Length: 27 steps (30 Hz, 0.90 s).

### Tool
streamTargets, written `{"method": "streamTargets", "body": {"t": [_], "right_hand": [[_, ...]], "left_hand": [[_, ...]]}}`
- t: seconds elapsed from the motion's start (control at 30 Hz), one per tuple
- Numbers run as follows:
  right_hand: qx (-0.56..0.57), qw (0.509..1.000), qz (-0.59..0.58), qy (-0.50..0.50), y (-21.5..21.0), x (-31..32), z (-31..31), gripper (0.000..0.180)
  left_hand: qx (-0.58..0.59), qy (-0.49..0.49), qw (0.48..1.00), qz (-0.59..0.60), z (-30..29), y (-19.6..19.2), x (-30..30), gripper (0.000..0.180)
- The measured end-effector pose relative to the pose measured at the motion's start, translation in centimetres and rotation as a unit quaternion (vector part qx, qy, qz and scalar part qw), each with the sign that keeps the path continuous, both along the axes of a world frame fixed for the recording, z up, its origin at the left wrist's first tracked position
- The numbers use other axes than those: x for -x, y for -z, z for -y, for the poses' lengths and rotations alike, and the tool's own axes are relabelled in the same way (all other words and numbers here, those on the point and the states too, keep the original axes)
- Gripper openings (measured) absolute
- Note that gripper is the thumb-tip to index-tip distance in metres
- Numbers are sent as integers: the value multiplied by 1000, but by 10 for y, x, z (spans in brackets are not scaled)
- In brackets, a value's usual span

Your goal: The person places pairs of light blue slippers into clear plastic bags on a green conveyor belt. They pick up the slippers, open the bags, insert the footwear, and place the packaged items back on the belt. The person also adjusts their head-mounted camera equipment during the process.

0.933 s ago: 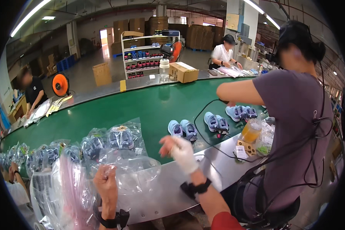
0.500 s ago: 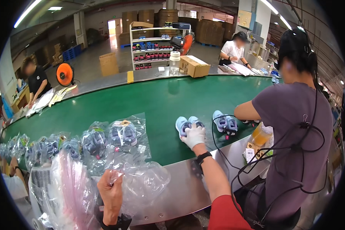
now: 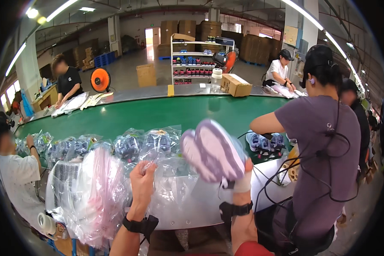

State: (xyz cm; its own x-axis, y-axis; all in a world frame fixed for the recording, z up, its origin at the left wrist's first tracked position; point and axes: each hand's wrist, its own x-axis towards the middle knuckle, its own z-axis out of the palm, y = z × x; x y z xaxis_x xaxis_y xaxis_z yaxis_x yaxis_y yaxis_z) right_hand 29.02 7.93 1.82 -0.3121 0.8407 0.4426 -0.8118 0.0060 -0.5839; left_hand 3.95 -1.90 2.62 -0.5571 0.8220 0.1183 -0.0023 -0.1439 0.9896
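Note:
My left hand (image 3: 141,181) pinches the edge of a clear plastic bag (image 3: 173,181), which hangs over the metal edge of the belt. My gloved right hand (image 3: 244,181) holds up a pair of sneakers (image 3: 215,151), pressed side by side. Their pale pink and purple soles face me, and they hide most of the fingers. The sneakers are close to the bag's right side, outside it. Beyond my left hand, several bagged pairs of blue shoes (image 3: 158,142) lie in a row on the green belt (image 3: 153,115).
A pile of clear bags (image 3: 100,192) rests left of my left hand. To the right, a co-worker in a purple shirt (image 3: 324,149) leans over unbagged blue sneakers (image 3: 264,141), with dark cables hanging behind. A cardboard box (image 3: 236,86) stands across the belt.
My right hand has lifted the pair of sneakers off the belt and turned their soles toward me. My left hand still grips the bag. The whole view has shifted.

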Motion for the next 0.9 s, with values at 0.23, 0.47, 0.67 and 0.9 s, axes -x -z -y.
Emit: {"method": "streamTargets", "body": {"t": [0.23,0.47,0.67,0.9], "right_hand": [[-441,657,584,180,12,35,51,26],[-586,513,615,118,4,83,81,24],[-514,644,556,109,65,82,49,41],[-447,540,675,229,59,96,33,37]], "left_hand": [[-104,89,969,-208,-6,11,-20,8],[-36,76,946,-314,-35,-20,-42,17],[-8,352,757,-551,2,4,-90,18],[-61,335,844,-415,66,21,-107,11]]}}
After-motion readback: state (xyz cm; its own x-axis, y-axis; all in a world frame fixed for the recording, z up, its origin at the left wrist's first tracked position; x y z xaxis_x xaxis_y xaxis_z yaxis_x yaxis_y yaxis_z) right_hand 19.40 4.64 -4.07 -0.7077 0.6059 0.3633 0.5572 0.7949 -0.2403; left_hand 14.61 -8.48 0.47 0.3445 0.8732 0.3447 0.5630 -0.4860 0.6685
